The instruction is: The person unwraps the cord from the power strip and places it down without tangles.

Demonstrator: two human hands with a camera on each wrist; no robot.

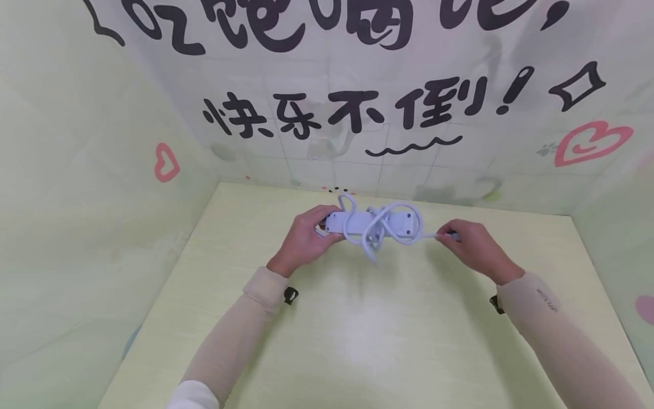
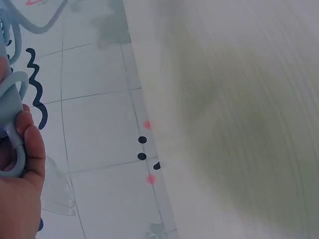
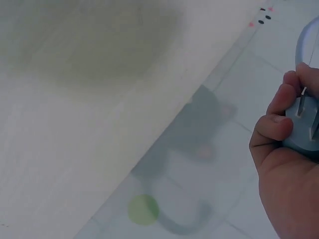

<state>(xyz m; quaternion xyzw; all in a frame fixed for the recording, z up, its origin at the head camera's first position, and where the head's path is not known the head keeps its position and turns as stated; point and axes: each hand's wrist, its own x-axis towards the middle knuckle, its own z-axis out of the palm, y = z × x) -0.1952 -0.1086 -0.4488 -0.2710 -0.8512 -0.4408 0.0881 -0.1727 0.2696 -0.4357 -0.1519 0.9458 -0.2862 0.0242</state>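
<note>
the power strip [image 1: 361, 223] is held over the table [image 1: 368, 341], long axis running left to right between the hands — left hand [image 1: 309, 238] nearer, gripping its left end; right hand [image 1: 472, 244] holds the plug [image 3: 300, 133] beyond the right end, cord [image 1: 428, 235] stretched between

Above the far part of the table [image 1: 368, 346], the power strip [image 1: 360, 224] lies crosswise between the left hand [image 1: 308, 238], at its left end, and the right hand [image 1: 474, 247], apart from it. The cord [image 1: 379, 221] loops round the strip, then runs right to the plug [image 3: 302, 130] in the right hand. Behind the table stands the backdrop [image 1: 327, 167].
</note>
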